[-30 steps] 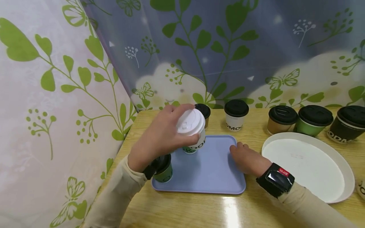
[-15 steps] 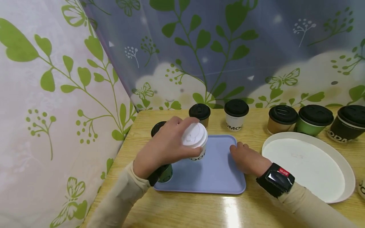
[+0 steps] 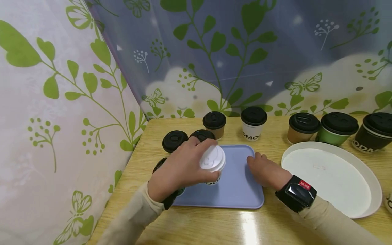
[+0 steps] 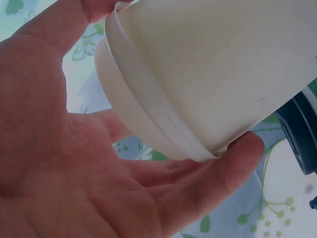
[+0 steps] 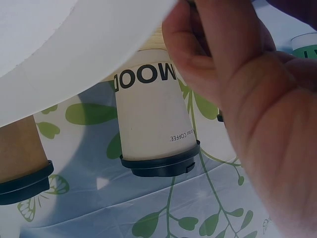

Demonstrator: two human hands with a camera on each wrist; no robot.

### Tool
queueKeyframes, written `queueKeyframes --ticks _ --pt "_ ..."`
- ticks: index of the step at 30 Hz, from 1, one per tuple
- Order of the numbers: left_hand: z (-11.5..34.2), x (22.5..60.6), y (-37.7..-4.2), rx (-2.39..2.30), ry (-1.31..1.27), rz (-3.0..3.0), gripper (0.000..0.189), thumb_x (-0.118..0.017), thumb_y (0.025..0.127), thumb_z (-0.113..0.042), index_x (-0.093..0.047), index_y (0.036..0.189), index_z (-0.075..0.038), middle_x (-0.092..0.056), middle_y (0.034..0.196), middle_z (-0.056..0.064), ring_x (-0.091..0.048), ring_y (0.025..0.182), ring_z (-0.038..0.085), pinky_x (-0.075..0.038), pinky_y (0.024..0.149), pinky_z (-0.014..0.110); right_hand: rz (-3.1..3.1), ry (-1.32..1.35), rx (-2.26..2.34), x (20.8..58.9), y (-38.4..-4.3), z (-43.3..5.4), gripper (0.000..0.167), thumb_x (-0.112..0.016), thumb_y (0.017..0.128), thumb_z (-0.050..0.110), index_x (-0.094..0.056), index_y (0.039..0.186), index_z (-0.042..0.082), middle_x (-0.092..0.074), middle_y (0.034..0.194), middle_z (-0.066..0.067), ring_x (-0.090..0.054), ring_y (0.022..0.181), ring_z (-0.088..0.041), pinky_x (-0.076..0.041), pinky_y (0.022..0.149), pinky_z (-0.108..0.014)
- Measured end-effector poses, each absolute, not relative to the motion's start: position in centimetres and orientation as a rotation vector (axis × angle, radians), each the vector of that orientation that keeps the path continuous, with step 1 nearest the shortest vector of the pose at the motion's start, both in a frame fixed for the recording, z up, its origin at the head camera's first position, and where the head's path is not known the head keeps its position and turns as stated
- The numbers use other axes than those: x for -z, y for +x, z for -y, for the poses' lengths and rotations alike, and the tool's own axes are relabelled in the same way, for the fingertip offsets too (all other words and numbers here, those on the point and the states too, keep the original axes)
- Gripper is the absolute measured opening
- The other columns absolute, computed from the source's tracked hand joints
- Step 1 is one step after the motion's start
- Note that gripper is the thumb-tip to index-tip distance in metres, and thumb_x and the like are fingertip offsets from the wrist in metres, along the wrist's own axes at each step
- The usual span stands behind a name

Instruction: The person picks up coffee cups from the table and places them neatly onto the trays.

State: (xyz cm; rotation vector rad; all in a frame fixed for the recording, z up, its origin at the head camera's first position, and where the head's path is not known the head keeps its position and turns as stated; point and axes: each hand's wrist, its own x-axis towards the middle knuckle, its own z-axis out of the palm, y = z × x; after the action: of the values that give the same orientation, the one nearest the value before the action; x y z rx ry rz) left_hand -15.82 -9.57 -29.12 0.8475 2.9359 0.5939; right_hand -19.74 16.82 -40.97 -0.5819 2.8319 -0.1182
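My left hand point(image 3: 183, 166) grips a white-lidded paper coffee cup point(image 3: 212, 159) around its lid and upper edge. The cup is upright above the blue rectangular tray point(image 3: 242, 190). Seen from the left wrist, fingers and thumb span the lid rim of this pale cup point(image 4: 213, 64). At the tray's right rim, my right hand point(image 3: 266, 172) holds on with curled fingers, whose tips are hidden. A black-lidded cup point(image 3: 160, 164) at the tray's left side is mostly covered by my left hand and wrist. Two more black-lidded cups point(image 3: 175, 141) point(image 3: 202, 135) appear just beyond that hand.
A round white tray point(image 3: 327, 180) lies right of my right hand. Along the back stand a small brown cup point(image 3: 214, 126), a white cup point(image 3: 252, 131), and brown point(image 3: 301, 131), green point(image 3: 335, 131) and black point(image 3: 372, 136) cups, all black-lidded. A patterned curtain point(image 3: 214, 61) hangs behind the table.
My left hand has carried the white-lidded cup nearer to me and slightly right over the blue tray. Black-lidded cups behind it have come into view. The right hand stays put.
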Motion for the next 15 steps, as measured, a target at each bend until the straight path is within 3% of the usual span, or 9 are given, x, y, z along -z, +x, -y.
queueKeyframes --ticks 15 --pt "9.4 30.7 -14.8 -0.529 0.866 -2.918 0.07 -0.083 0.078 -0.044 -0.059 0.141 -0.025 -0.058 0.115 0.013 -0.058 0.09 0.022 -0.052 0.073 0.036 -2.832 -0.576 0.124 40.8 -19.6 -16.7 0.017 -0.059 0.098 -0.002 -0.056 0.113 -0.009 -0.053 0.101 -0.027 -0.057 0.089 -0.037 -0.057 0.078 -0.052"
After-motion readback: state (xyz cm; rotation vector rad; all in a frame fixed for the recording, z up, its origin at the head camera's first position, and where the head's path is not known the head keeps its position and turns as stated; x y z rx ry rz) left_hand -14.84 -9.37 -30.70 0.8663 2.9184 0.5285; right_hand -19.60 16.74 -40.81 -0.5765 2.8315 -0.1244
